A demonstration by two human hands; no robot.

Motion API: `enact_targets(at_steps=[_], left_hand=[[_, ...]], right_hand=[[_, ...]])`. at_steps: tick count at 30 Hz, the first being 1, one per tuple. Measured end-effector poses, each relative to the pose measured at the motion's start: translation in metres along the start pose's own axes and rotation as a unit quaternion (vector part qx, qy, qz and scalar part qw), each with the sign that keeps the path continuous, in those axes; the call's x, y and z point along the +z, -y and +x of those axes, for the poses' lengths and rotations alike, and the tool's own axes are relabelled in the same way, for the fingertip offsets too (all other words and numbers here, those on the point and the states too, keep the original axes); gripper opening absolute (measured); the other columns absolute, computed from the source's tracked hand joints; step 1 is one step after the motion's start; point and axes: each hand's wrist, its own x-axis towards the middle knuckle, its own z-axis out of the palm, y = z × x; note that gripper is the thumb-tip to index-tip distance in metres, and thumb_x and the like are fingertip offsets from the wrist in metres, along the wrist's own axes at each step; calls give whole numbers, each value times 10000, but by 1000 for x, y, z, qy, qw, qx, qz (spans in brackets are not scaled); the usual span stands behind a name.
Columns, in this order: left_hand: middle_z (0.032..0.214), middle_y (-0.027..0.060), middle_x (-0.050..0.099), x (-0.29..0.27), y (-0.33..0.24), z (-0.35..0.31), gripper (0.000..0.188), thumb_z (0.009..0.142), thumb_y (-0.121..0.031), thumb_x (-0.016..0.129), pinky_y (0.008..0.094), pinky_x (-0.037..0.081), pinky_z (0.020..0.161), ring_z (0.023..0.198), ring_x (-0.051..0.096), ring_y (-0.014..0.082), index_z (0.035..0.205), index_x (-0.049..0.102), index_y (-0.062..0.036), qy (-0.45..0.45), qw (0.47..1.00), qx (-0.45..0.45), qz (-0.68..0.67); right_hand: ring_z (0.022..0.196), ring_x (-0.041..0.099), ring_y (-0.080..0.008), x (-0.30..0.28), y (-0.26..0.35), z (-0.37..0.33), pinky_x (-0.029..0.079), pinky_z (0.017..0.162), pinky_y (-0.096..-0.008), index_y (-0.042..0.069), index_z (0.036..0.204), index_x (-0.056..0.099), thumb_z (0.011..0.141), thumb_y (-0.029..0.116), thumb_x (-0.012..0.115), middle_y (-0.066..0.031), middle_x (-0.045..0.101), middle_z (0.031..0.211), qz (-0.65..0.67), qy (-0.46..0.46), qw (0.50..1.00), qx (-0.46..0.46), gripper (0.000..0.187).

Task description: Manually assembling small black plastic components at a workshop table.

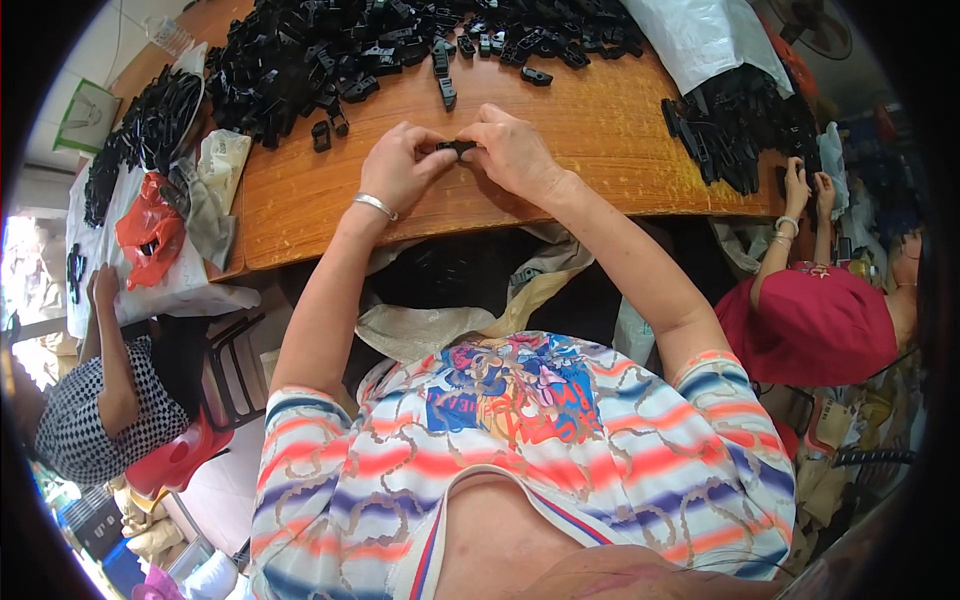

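Observation:
Over the near part of the wooden table [590, 170], my two hands meet around a small black plastic part [458, 148]. My left hand [402, 165], with a silver bangle at its wrist, pinches the part's left end between thumb and fingers. On the other end, the fingers of my right hand [512, 155] are closed. Most of the part is hidden by the fingers, so its exact kind cannot be told. Just beyond my hands lie a few loose black plastic pieces [446, 92], and past them spreads a large heap of similar black pieces [290, 70].
A white sack [700, 40] spills long black parts [725, 130] at the right. Left stand a red plastic bag [150, 230] and another black pile [150, 125]. Co-workers sit on both sides, one in dark red [815, 325], one in a checked top [110, 410]. An open sack [430, 330] hangs below the table edge.

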Motion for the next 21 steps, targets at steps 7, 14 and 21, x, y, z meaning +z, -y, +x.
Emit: enact_targets(at_steps=[7,14,21], left_hand=[[832,98,668,3,-2,14,234,867,-276,689,352,497,682,746,634,229,874,696,-42,-10,995,-16,98],[842,99,693,-7,16,31,217,835,-203,708,363,530,749,826,671,271,1025,689,-100,81,995,-7,-65],[1086,66,575,1,5,76,271,788,-6,633,355,530,813,1063,551,271,1013,679,-151,-118,901,272,317]], right_hand=[[884,631,-349,-1,2,-3,522,761,-432,50,977,700,792,142,730,-134,597,968,-22,10,1000,-2,209],[867,632,-360,-2,19,-47,524,734,-448,58,957,668,769,174,743,-135,617,937,29,70,997,-5,233],[807,640,-320,2,44,-104,527,701,-409,77,1006,664,750,171,775,-103,609,893,72,140,985,-62,294]])
